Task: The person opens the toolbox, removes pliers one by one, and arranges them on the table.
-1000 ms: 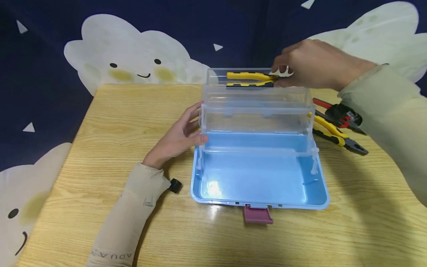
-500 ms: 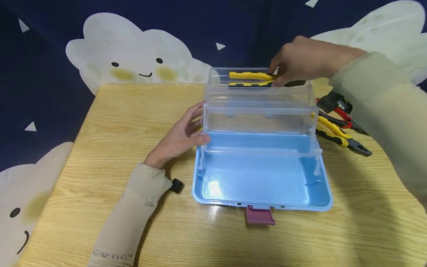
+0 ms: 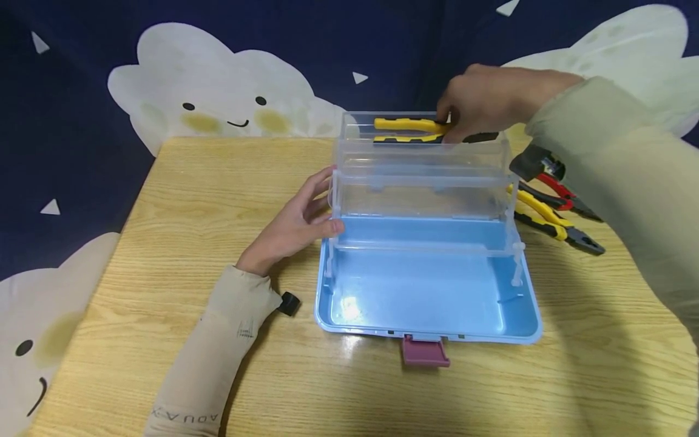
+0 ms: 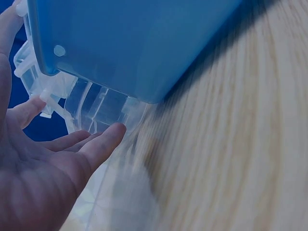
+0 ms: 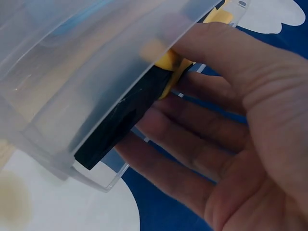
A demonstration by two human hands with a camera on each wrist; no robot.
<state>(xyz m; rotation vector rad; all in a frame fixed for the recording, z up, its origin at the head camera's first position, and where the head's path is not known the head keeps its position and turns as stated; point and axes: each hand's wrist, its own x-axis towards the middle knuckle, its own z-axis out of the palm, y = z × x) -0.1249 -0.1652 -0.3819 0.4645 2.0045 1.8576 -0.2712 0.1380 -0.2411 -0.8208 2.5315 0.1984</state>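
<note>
A pair of pliers [image 3: 411,124] with yellow-and-black handles lies in the top clear tray [image 3: 357,127] of a toolbox with a light blue base [image 3: 426,297]. My right hand [image 3: 480,100] reaches over this tray and holds the pliers near the pivot. In the right wrist view the thumb is on one side and the fingers on the other, with the dark jaws [image 5: 122,118] of the pliers showing through the tray wall. My left hand [image 3: 289,227] rests at the left side of the trays, thumb at the front edge; in the left wrist view its fingers [image 4: 103,144] extend loosely by the clear plastic.
Right of the toolbox lie yellow-and-black pliers [image 3: 546,215] and a red-and-black handled tool [image 3: 557,185], partly under my right sleeve. A maroon latch [image 3: 425,352] hangs from the base's front. A dark blue cloud-print cloth [image 3: 306,36] stands behind the wooden table [image 3: 180,230].
My right hand and forearm have shifted slightly left over the top tray. The dark jaws of the pliers now show in the tray right of the hand. The left hand stays in place.
</note>
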